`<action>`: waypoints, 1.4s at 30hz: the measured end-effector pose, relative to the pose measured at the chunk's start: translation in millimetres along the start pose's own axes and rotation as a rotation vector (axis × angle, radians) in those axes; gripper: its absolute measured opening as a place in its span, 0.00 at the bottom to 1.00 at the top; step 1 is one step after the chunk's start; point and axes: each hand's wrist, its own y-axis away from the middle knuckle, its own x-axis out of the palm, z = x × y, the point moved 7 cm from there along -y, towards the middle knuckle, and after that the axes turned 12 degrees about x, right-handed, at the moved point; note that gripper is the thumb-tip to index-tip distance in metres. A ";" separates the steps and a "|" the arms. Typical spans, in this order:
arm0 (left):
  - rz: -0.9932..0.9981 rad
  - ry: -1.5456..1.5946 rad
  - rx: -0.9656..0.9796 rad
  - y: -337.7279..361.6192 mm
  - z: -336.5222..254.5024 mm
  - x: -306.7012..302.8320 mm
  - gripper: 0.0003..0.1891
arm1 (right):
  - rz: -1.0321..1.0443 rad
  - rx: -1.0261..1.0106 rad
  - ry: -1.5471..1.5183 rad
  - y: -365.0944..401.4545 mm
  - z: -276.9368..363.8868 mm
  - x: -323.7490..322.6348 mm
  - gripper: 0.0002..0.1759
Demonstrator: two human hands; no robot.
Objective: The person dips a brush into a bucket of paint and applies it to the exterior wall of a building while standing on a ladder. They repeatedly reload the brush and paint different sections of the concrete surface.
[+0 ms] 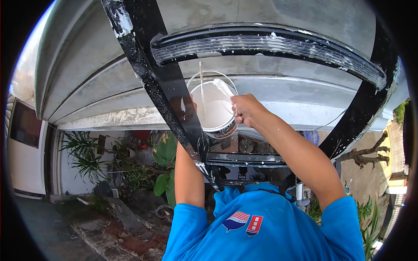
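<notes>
A white, paint-coated roller or brush (223,87) is slanting over the mouth of a round white bucket (227,129), its near end sitting in the curled right hand (246,111) and its wet surface probably making it slippery, so best gripped there. The bucket, holding pale liquid paint (214,111) and a thin upright stick (201,80), is likely weighing heavily and sloshing, its thin hoop handle seeming the surest hold. Behind the paint-spattered black ladder (150,71), the left hand (194,104) is mostly hiding, its grip being impossible to make out.
</notes>
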 end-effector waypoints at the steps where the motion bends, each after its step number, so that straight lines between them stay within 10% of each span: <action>1: -0.005 -0.002 -0.002 -0.6 1.9 1.4 0.11 | 0.017 0.003 -0.031 0.9 -0.2 -1.9 0.07; 15: -0.098 -0.090 0.033 4.2 -1.3 2.2 0.10 | 0.184 0.047 0.284 34.1 -12.7 5.8 0.11; 26: -0.018 -0.060 -0.010 1.2 2.7 2.1 0.10 | 0.395 0.208 -0.536 -8.5 -4.8 17.8 0.07; 33: -0.024 -0.028 -0.015 -0.1 2.4 1.9 0.09 | 0.455 0.106 -0.294 50.9 -14.4 10.4 0.12; 38: -0.092 -0.075 -0.008 6.1 -24.1 -14.7 0.11 | 0.238 -0.091 0.250 83.3 -30.3 -9.1 0.14; 42: -0.159 -0.144 0.078 6.3 -5.5 -1.7 0.09 | -0.022 -0.759 0.396 120.8 1.9 -33.5 0.13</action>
